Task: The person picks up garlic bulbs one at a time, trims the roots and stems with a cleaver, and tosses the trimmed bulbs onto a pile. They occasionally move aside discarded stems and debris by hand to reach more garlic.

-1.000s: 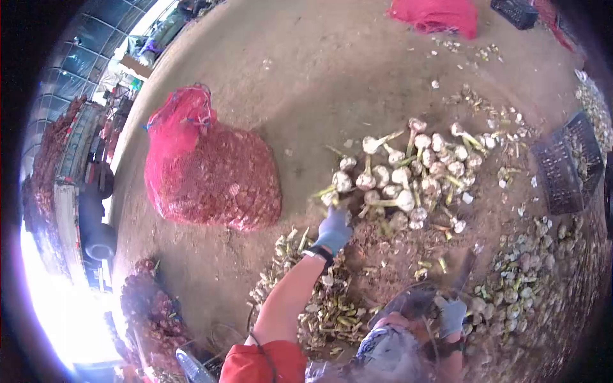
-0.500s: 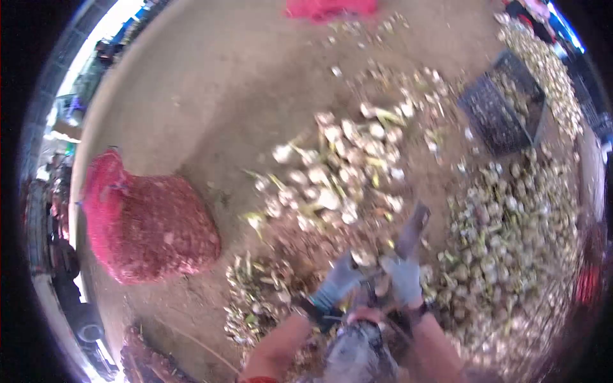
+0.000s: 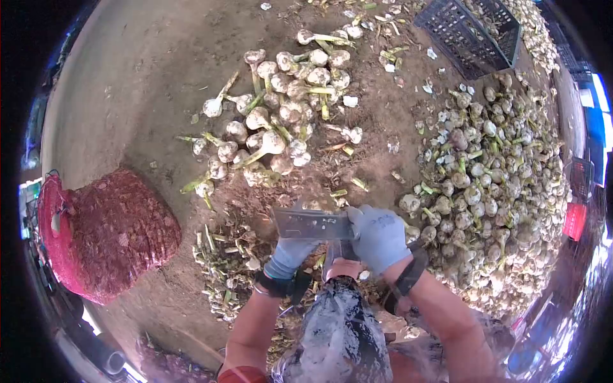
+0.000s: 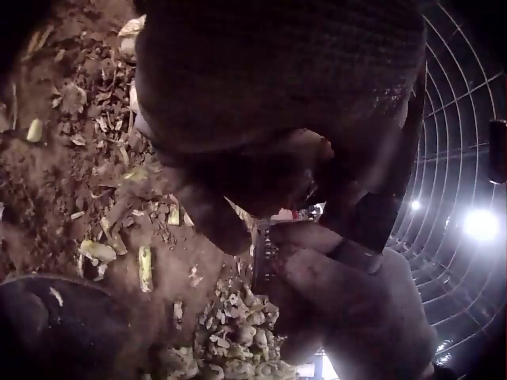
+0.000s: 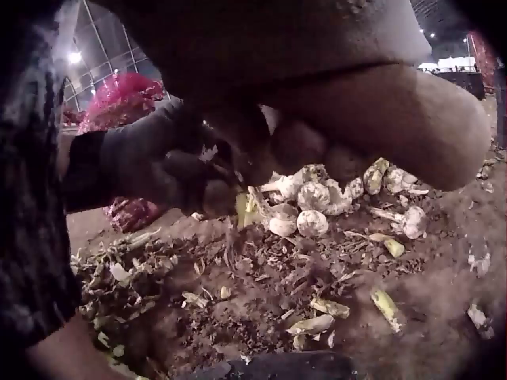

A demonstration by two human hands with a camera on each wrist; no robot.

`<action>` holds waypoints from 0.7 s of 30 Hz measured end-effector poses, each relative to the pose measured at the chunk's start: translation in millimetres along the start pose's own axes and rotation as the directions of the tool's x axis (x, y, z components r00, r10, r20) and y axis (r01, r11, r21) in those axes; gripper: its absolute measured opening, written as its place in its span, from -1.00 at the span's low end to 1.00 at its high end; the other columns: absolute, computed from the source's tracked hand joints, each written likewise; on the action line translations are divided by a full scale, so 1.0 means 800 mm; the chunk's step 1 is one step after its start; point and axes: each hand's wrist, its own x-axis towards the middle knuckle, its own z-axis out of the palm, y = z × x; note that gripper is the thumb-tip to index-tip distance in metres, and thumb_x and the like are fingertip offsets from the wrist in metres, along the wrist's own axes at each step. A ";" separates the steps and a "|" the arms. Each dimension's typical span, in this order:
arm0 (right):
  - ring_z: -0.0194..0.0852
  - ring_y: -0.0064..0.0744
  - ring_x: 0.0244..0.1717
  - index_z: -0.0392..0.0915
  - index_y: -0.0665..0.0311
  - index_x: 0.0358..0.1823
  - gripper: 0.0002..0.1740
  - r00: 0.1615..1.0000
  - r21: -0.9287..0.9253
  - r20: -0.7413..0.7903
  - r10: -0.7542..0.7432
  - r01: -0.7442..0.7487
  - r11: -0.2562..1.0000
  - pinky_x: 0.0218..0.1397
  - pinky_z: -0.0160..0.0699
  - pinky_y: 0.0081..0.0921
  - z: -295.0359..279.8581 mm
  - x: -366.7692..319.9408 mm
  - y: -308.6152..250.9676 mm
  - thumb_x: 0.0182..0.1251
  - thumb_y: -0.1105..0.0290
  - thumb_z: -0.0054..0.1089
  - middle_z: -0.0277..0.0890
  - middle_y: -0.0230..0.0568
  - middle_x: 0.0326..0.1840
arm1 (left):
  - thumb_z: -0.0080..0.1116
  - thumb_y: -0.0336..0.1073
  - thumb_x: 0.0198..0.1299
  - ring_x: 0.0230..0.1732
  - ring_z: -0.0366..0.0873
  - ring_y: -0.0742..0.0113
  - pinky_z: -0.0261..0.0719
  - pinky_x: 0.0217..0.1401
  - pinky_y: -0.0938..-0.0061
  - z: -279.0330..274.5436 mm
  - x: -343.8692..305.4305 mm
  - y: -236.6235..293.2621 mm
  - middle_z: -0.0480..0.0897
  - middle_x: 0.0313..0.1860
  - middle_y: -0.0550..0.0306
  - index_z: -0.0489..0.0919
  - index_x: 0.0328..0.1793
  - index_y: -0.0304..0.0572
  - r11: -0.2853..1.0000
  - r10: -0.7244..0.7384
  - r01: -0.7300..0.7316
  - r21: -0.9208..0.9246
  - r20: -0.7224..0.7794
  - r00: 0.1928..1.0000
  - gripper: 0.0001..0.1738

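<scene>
My right hand, in a pale glove, grips a cleaver with a broad rectangular metal blade, held level over my lap. Directly behind the blade is my gloved left hand, its fingers mostly hidden by it. A sliver of a pale garlic bulb shows past the blade's far edge, in the left hand's hold. Both wrist views are dark: in the left one the right hand is close against the left, and in the right one the left hand is bent inward.
Garlic bulbs with stalks lie heaped ahead. Trimmed bulbs form a large pile at right, below a black crate. Cut stalks litter the ground at left, near a full red mesh sack.
My left hand has come back from the heap ahead to my lap, bringing a garlic bulb. My right hand has raised the cleaver across it. The head view has swung right and down.
</scene>
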 end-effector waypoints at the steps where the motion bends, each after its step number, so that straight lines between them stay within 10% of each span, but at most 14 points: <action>1: 0.62 -0.16 -0.19 0.54 0.10 -0.04 -0.65 1.000 -0.007 -0.004 0.013 -0.013 1.000 -0.11 0.55 -0.21 0.000 0.000 0.001 0.08 0.30 0.25 0.54 -0.26 -0.27 | 0.46 -0.35 0.12 0.04 0.61 0.36 0.63 0.15 0.39 0.004 -0.008 0.020 0.64 0.08 0.14 0.04 0.62 -0.27 0.986 0.103 -0.108 0.127 0.041 0.994 0.03; 12: 0.64 -0.10 -0.22 0.60 0.07 -0.08 -0.67 0.999 0.091 0.023 0.031 -0.033 0.995 -0.13 0.59 -0.21 0.022 -0.012 0.014 0.05 0.33 0.25 0.60 -0.23 -0.26 | 0.48 -0.44 0.07 0.06 0.62 0.37 0.63 0.15 0.40 0.016 -0.023 0.056 0.66 0.09 0.12 0.15 0.59 -0.26 0.974 -0.018 0.035 -0.223 0.079 0.997 -0.01; 15: 0.68 -0.08 -0.15 0.64 0.10 -0.04 -0.64 0.987 0.148 -0.058 0.150 -0.141 0.979 -0.09 0.63 -0.19 0.044 -0.020 0.054 0.08 0.29 0.28 0.68 -0.15 -0.21 | 0.46 -0.46 0.03 0.09 0.62 0.35 0.62 0.17 0.40 0.025 -0.024 0.095 0.65 0.12 0.08 0.32 0.49 -0.25 0.932 -0.340 0.345 -0.109 0.063 0.938 -0.15; 17: 0.70 -0.03 -0.12 0.66 0.12 0.01 -0.62 0.773 -0.023 0.328 0.544 -0.569 0.822 -0.04 0.65 -0.15 0.039 -0.012 0.101 0.16 0.22 0.25 0.71 -0.06 -0.17 | 0.45 -0.44 -0.01 0.10 0.62 0.32 0.59 0.18 0.41 0.031 -0.036 0.147 0.65 0.12 0.06 0.44 0.36 -0.23 0.943 0.219 -0.295 0.155 0.379 0.899 -0.27; 18: 0.70 -0.03 -0.12 0.66 0.12 0.01 -0.62 0.780 -0.026 0.336 0.528 -0.553 0.833 -0.04 0.65 -0.15 0.055 -0.014 0.100 0.16 0.22 0.25 0.71 -0.06 -0.17 | 0.52 -0.35 -0.05 0.10 0.62 0.28 0.58 0.18 0.39 0.040 -0.031 0.128 0.65 0.11 0.02 0.47 0.31 -0.24 0.986 0.100 -0.134 0.104 0.286 0.953 -0.27; 21: 0.69 0.04 -0.14 0.65 0.14 0.02 -0.61 0.876 0.321 0.214 0.433 -0.481 0.816 -0.04 0.65 -0.12 0.062 -0.016 0.082 0.23 0.14 0.18 0.70 -0.02 -0.22 | 0.50 -0.30 -0.07 0.12 0.62 0.18 0.56 0.20 0.29 0.049 -0.005 0.115 0.61 0.14 0.01 0.53 0.26 -0.13 0.790 0.160 -0.256 0.557 0.217 0.963 -0.32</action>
